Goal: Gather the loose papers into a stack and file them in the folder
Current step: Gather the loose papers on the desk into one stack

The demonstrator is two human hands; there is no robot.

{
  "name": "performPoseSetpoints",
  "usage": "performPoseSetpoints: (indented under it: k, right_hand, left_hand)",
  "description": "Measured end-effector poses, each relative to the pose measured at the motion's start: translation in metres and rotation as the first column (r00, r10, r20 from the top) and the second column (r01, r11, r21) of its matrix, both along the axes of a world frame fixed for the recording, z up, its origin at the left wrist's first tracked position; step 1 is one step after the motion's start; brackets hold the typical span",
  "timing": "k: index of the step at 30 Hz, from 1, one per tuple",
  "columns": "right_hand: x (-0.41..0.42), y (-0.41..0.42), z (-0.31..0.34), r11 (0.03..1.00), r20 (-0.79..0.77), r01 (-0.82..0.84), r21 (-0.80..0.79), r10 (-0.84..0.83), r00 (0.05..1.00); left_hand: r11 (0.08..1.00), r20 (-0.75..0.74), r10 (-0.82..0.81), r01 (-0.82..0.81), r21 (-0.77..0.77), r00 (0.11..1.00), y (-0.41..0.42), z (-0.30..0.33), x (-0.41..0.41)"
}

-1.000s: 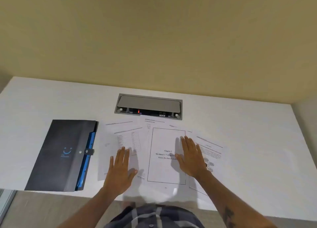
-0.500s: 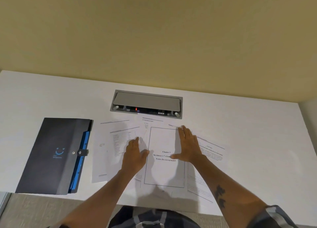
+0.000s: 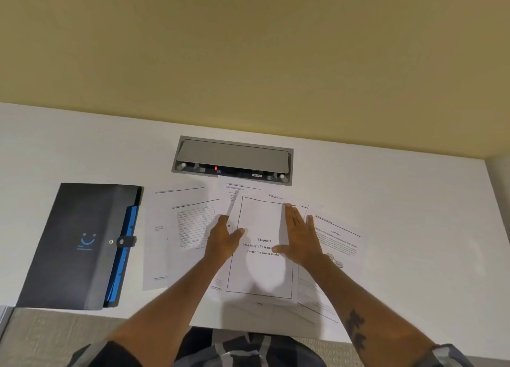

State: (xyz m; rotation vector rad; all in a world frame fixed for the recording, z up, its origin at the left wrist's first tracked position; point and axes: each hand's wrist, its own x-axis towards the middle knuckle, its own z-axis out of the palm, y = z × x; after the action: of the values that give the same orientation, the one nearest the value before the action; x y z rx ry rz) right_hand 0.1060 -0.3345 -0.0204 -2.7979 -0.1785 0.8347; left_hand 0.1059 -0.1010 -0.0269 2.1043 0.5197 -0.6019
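Several loose white printed papers lie overlapping on the white desk (image 3: pixel 414 201). On top in the middle is a framed "Chapter 3" sheet (image 3: pixel 262 273). A sheet with a table (image 3: pixel 190 228) lies to its left, and a text sheet (image 3: pixel 339 245) to its right. My left hand (image 3: pixel 223 239) grips the left edge of the Chapter 3 sheet, thumb on top and fingers curled under the lifted edge. My right hand (image 3: pixel 300 237) lies flat with fingers spread on that sheet's right side. A dark grey folder (image 3: pixel 80 242) with blue dividers and a snap strap lies shut at the left.
A grey cable and power box (image 3: pixel 233 159) is set into the desk just behind the papers. A yellow wall rises behind the desk. The desk's front edge runs right below the papers, with carpet floor beneath.
Both hands slid away from me across the papers. My left hand moved right to the Chapter 3 sheet's left edge and curled on it, lifting that edge. My right hand shifted slightly.
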Motion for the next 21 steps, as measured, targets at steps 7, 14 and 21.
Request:
performPoseSetpoints:
  k: [7,14,21]
  right_hand:
    - [-0.009,-0.003,0.000,0.993,0.003,-0.015,0.118,0.015,1.000]
    - [-0.020,-0.048,0.018,0.849,0.196,0.457,0.267,-0.512,0.836]
    - [-0.051,-0.119,0.018,0.865,0.165,0.501,-0.003,-0.494,0.854]
  left_hand:
    - [1.000,0.045,-0.021,0.021,-0.001,0.999,-0.003,0.005,-0.001]
    - [0.983,0.167,0.142,-0.120,-0.138,0.976,0.021,0.021,-0.023]
    - [0.929,0.140,0.368,-0.356,-0.100,0.919,0.069,0.038,-0.066]
